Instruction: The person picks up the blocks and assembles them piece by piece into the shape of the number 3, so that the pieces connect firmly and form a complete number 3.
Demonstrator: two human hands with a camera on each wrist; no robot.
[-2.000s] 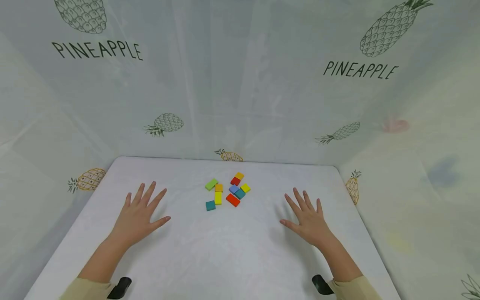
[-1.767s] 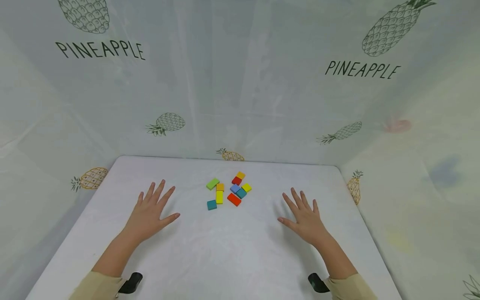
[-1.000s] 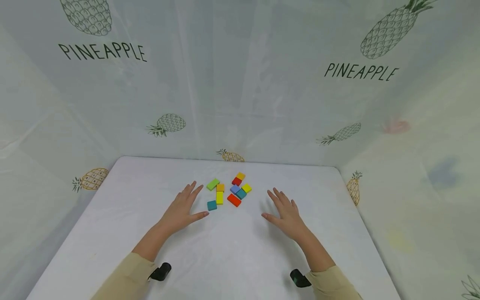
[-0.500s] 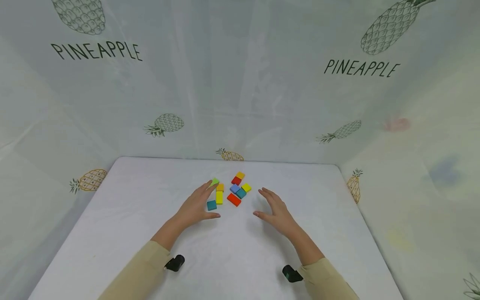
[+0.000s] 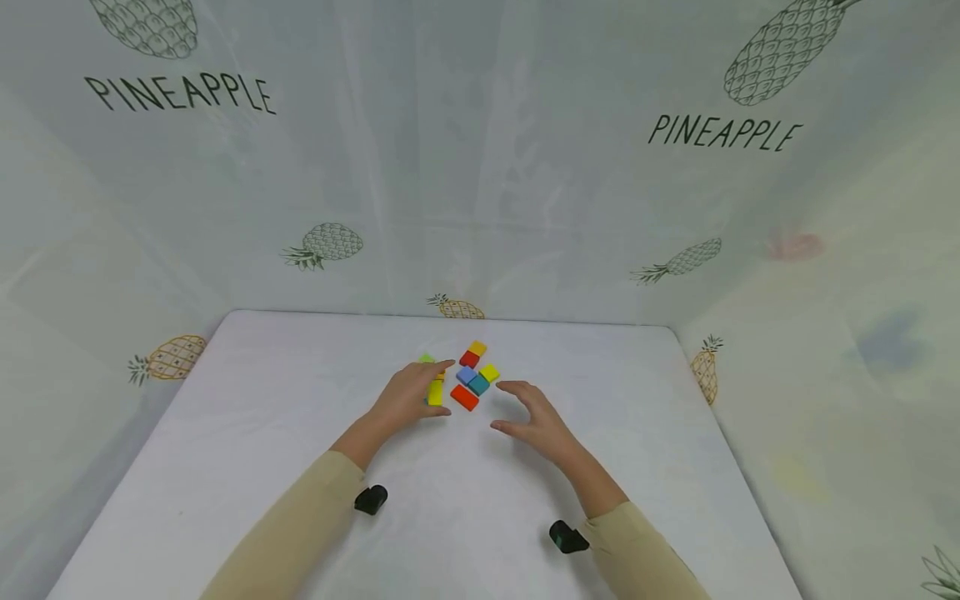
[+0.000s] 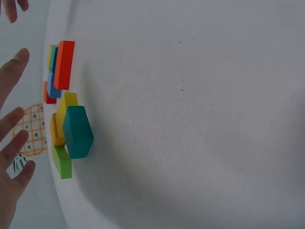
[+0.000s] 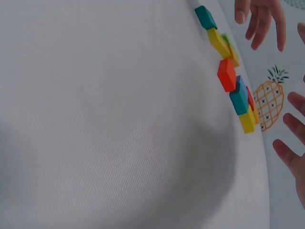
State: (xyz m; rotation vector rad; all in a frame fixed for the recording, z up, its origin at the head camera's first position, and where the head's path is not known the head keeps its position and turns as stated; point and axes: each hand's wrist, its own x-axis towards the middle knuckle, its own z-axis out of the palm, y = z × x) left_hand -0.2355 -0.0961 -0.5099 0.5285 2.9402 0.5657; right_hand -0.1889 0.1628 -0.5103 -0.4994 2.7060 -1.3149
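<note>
My left hand (image 5: 402, 397) hovers over the left group of wooden blocks, fingers spread and thumb apart, holding nothing. Under it lie a yellow block (image 5: 435, 392), a light green block (image 5: 426, 358), an orange block and a teal block (image 6: 78, 132), partly hidden by the hand in the head view. My right hand (image 5: 538, 423) is held just right of the other group, thumb and fingers apart in a C shape with nothing between. That group has a red-orange block (image 5: 465, 397), a blue block (image 5: 467, 375), a teal block (image 5: 478, 385), a yellow block (image 5: 490, 372), a red block (image 5: 469, 359) and an orange one (image 5: 477, 347).
The blocks lie on a white-covered table (image 5: 465, 517), toward its far edge. A pale curtain (image 5: 465, 167) printed with pineapples hangs behind and at the sides. Black wrist cameras (image 5: 371, 500) sit below both forearms.
Both hands have moved inward from the table's sides toward the blocks, the left one coming over the left group. Their fingers have drawn closer together. The blocks stay where they were.
</note>
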